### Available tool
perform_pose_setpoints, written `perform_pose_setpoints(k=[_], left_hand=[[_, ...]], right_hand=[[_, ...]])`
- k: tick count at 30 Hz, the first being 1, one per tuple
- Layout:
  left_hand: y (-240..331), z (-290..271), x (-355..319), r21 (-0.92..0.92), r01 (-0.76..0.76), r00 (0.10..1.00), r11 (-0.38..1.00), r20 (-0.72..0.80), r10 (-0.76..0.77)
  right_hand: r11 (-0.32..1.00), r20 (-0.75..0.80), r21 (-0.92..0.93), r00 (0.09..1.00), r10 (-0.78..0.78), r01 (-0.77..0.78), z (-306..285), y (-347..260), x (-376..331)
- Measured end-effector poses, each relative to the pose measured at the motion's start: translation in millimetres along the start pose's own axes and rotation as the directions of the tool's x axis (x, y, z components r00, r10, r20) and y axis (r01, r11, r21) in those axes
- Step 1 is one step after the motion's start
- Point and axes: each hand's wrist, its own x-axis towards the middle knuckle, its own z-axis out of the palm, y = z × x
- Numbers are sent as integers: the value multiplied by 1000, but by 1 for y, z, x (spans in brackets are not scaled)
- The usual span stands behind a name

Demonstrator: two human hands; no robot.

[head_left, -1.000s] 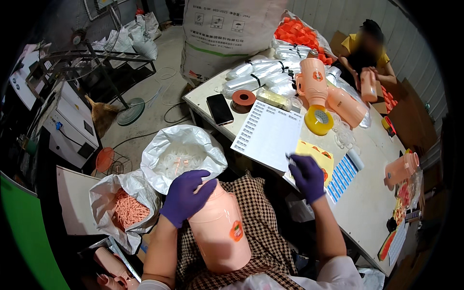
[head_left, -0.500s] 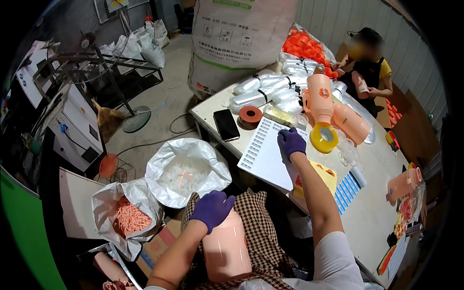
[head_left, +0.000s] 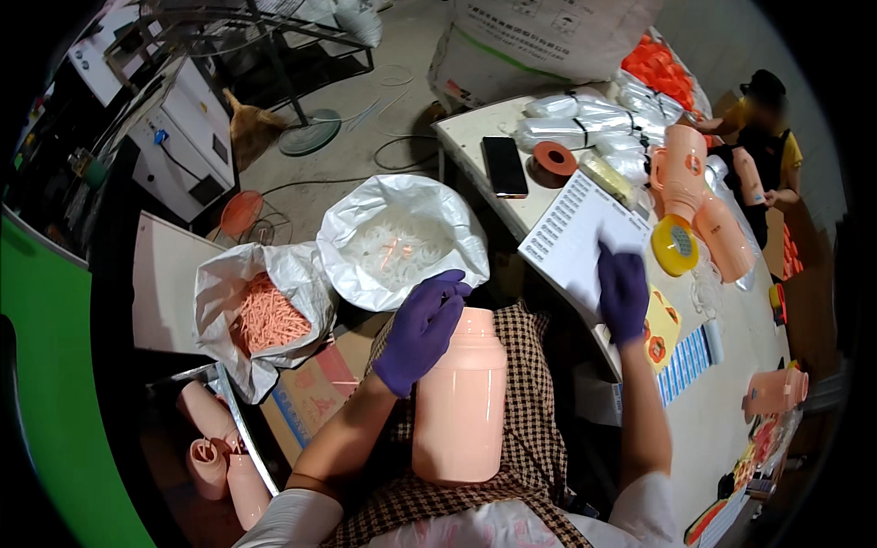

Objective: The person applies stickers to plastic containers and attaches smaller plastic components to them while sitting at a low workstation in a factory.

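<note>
My left hand (head_left: 422, 331), frame centre, grasps the tall pink plastic bottle (head_left: 459, 397) on my lap | my right hand (head_left: 623, 290), right of centre, presses released fingers onto the white sticker sheet (head_left: 575, 239) on the desk (head_left: 722, 429).

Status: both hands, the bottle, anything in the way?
Left hand grips pink bottle upright on lap. Right hand flat on white sheet on table. Nothing between them.

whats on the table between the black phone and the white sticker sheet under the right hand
In the head view, an orange tape roll lies between the black phone and the white sticker sheet that the right hand presses; otherwise only bare table shows there.
</note>
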Motion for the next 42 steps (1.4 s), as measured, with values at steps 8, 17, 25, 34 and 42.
perform_pose_setpoints(k=[8, 17, 25, 34, 42], left_hand=[[-12, -3, -32, -75, -159, 955, 984, 243, 173], [-18, -18, -26, -10, -190, 878, 982, 446, 175], [-32, -38, -28, 120, -173, 876, 978, 473, 97], [28, 31, -10, -88, -328, 752, 941, 578, 316], [54, 61, -13, -348, -274, 743, 897, 516, 427]], right_hand=[[979, 179, 18, 963, -202, 202, 8, -152, -139], [928, 262, -162, 921, -288, 336, 2, -156, -126], [903, 409, -392, 913, 3, 173, -37, -116, -118], [931, -40, -359, 997, 59, -70, -91, 3, -110], [464, 420, 649, 793, 441, -603, -76, 3, -134]])
